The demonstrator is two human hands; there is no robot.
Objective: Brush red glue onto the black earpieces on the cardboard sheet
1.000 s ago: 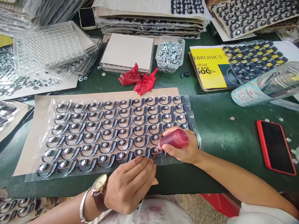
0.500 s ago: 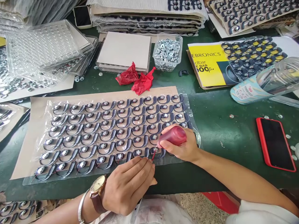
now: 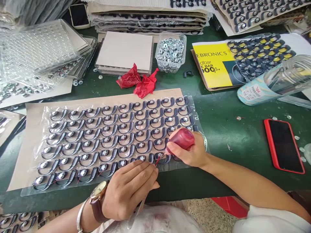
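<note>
My right hand (image 3: 194, 152) is wrapped round a translucent red squeeze bottle (image 3: 182, 140), its narrow end tilted down to the left. Just below that end, a round silver-topped part (image 3: 159, 156) lies in the nearest row, with a thin red strand (image 3: 157, 160) at it. My left hand (image 3: 131, 189) rests at the near edge, fingers pressed together; a thin pale strip (image 3: 136, 212) sticks out under the palm. Its fingertips and grip are hidden. Rows of black hook-shaped pieces (image 3: 105, 140) with silver discs lie on clear film over a brown card (image 3: 18, 161).
Beyond the card are crumpled red scraps (image 3: 145, 85), a clear tub of metal washers (image 3: 171, 53) and stacked white cards (image 3: 125, 51). A red-cased phone (image 3: 284, 145) and a glass bottle (image 3: 274, 82) lie at right. Stacked sheets (image 3: 150, 21) stand at the back.
The view has shifted a little, so everything sits slightly further left. Both hands keep nearly the same place over the sheet; the red bottle is still gripped.
</note>
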